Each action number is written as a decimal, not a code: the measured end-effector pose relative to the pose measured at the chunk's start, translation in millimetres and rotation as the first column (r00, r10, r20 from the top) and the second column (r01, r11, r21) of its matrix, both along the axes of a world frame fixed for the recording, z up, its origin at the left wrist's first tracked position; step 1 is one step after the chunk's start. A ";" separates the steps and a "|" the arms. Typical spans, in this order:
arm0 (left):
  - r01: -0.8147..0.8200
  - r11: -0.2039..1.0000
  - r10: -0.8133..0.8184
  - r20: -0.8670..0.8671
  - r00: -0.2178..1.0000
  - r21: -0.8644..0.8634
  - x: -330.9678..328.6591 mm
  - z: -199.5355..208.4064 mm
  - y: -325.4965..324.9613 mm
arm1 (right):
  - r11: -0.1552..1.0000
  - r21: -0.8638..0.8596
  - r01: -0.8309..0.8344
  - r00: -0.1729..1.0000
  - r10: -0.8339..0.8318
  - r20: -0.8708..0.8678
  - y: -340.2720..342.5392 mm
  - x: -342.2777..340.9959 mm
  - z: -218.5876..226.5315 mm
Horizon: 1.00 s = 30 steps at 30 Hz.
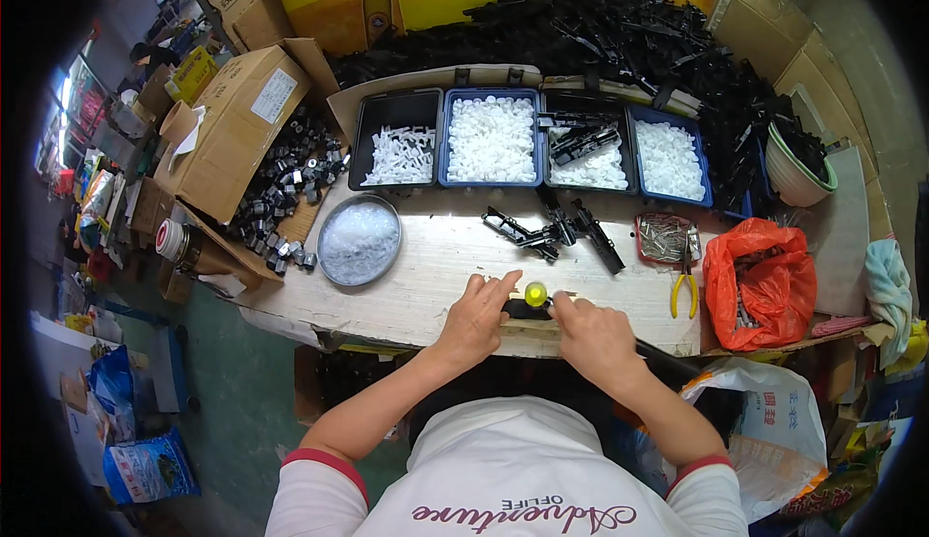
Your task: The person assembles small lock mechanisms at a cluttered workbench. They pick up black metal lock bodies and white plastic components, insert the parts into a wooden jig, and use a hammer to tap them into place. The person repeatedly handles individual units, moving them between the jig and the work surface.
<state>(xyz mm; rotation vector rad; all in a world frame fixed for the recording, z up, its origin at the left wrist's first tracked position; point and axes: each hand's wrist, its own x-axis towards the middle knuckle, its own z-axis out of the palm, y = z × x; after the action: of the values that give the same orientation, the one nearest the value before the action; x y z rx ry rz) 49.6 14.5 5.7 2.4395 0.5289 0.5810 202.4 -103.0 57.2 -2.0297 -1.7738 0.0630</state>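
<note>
Centrally, left hand (474, 319) and right hand (600, 342) about a black part (525, 311) at the front edge of the bench (445, 239)

Starting at the bench's left edge, see a tilted carton (227, 140), with small black and silvery pieces (285, 189) heaped beside it. Toward the left front corner, note a round grey dish (359, 283) of clear, glossy bits. Along the rear edge, find a black bin (397, 109) with white stick-like parts, then a blue bin (492, 184) full of white caps.

At the middle of the front edge, see the left hand with upper fingers stretched toward a yellow-green round piece (535, 293), next to the black part. Cannot tell whether clamped on either. Locate that black part between both hands. Farther back, see black assemblies (556, 232) lying crosswise, and behind these a second black bin (633, 155) with white pieces, partly covered by similar assemblies. At the front edge again, see the right hand with fingers curled together beside the yellow-green piece. Cannot tell on what clamped, if anything.

Toward the right edge, find another blue bin (677, 198) of white pieces at the rear, a red tray (663, 262) of metal pins, yellow-handled pliers (686, 274), a red plastic bag (782, 281) and, near the rear corner, a bowl (801, 191) of black parts.
</note>
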 end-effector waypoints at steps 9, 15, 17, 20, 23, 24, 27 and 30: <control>-0.250 0.968 0.242 0.185 0.953 0.020 -7.3 -13.3 -11.7 | 0.954 -0.301 -0.008 0.997 0.030 0.067 34.1 -1.0 0.2; -0.316 0.941 0.334 0.196 0.922 -0.120 -33.9 -15.4 -8.2 | 0.972 -0.231 -0.032 0.994 0.054 0.091 35.8 -21.2 11.2; -0.303 0.946 0.320 0.177 0.931 -0.115 -34.4 -14.1 -8.3 | 0.957 -0.286 -0.052 0.998 0.063 0.030 42.8 -19.0 -9.0; -0.274 0.957 0.285 0.140 0.948 -0.094 -35.0 -11.1 -7.8 | 0.988 -0.155 -0.012 1.000 0.010 -0.014 30.7 0.5 -5.6; -0.221 0.971 0.231 0.110 0.967 -0.094 -25.4 -4.3 -9.9 | 0.984 -0.057 0.166 0.986 -0.167 -0.026 -1.0 20.2 -2.0; -0.188 0.978 0.197 0.109 0.974 -0.089 -20.3 -1.9 -11.4 | 0.973 -0.052 0.225 0.974 -0.225 -0.011 -13.3 26.7 -3.9; -0.092 0.996 0.093 0.107 0.990 -0.012 -0.5 -2.3 -14.0 | 0.923 -0.045 0.383 0.923 -0.379 0.070 -48.1 42.1 -10.5; 0.024 0.996 -0.030 0.064 0.998 0.088 19.3 -7.8 -14.1 | 0.872 -0.080 0.483 0.868 -0.465 0.172 -70.9 52.6 -26.5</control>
<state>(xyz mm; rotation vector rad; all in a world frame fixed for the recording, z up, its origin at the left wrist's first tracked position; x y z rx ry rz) 68.9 0.4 -2.1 2.4959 0.4519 0.6825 255.0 -173.9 30.7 -2.5638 -1.3198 -0.1398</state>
